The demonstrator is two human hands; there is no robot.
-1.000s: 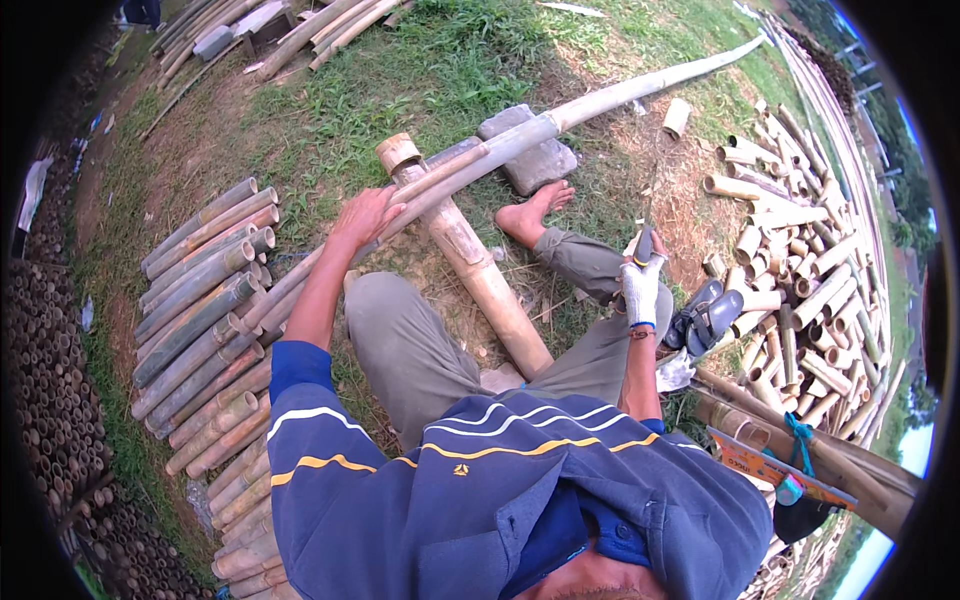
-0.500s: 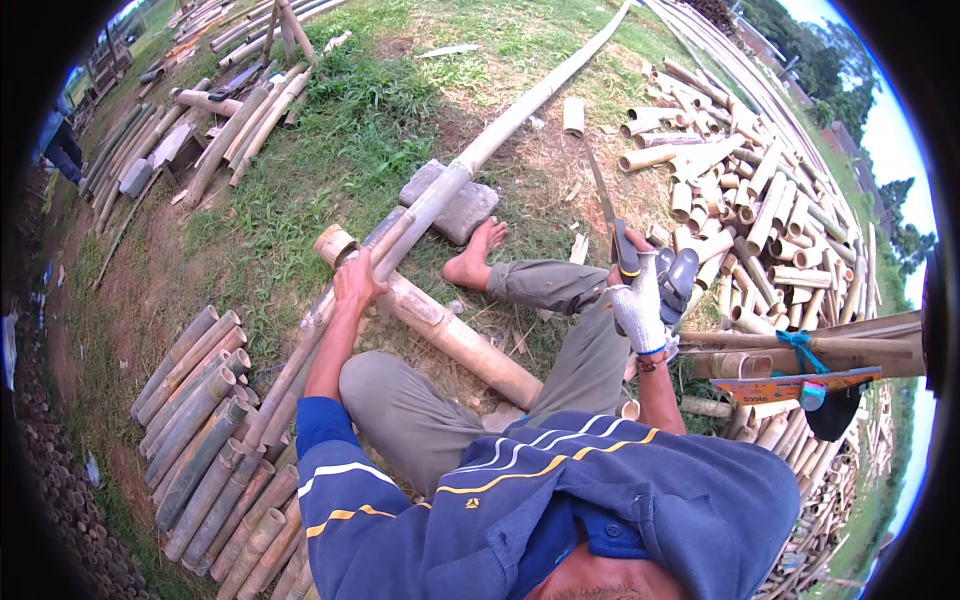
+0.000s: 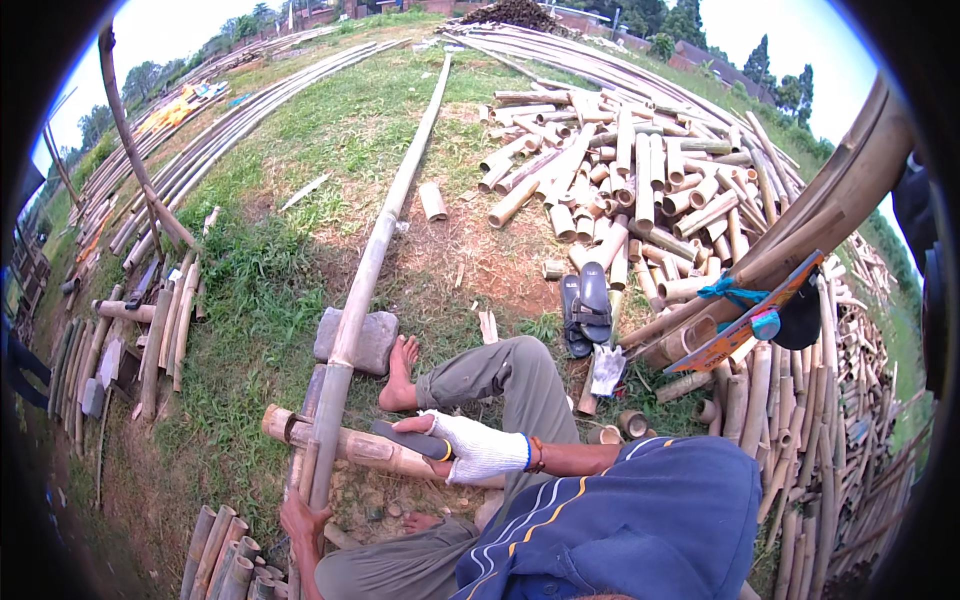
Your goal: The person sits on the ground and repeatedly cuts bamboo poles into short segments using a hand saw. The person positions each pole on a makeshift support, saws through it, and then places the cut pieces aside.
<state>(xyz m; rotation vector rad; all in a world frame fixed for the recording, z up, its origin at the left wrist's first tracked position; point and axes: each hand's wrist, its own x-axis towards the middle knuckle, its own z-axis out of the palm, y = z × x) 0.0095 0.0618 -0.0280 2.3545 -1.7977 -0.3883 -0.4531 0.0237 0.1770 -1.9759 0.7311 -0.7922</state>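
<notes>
A long pale bamboo pole [image 3: 365, 290] runs away from me, resting on a grey stone block [image 3: 375, 343] and across a thick bamboo log [image 3: 385, 455]. My bare left hand [image 3: 303, 522] is closed round the near part of the pole. In a white fingerless glove, my right hand [image 3: 478, 447] grips the dark handle of a handsaw [image 3: 408, 438] just right of the pole, above the log. The saw's blade can hardly be made out against the bamboo, so I cannot tell whether it touches the pole.
Cut bamboo tubes [image 3: 640, 170] lie heaped at the far right. A short bamboo piece [image 3: 432, 201] lies on bare soil. Dark sandals [image 3: 585, 310] and a white glove [image 3: 607, 370] are right of my leg. Stacked bamboo lengths [image 3: 225, 555] stand at near left.
The saw in my right hand has come from the right side over to the pole. My left hand now holds the pole nearer to me. The whole view has shifted.
</notes>
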